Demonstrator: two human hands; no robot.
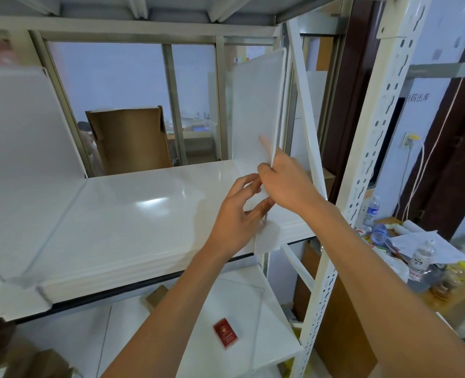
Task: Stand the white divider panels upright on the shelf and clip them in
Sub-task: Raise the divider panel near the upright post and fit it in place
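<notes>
A white divider panel [255, 110] stands upright at the right end of the white shelf [133, 214], its near edge facing me. My right hand [285, 178] grips that near edge low down, fingers wrapped around it. My left hand [239, 214] pinches the panel's bottom front corner, just above the white clip tab [266, 238] that hangs over the shelf's front lip. Another white divider panel [21, 126] stands upright at the far left of the shelf, large and blurred.
A perforated white upright post [362, 170] and a diagonal brace [305, 110] stand just right of the panel. A brown cardboard box [130, 137] is behind the shelf. A red booklet [225, 332] lies on the lower shelf. Bottles and clutter [416, 257] cover a table at right.
</notes>
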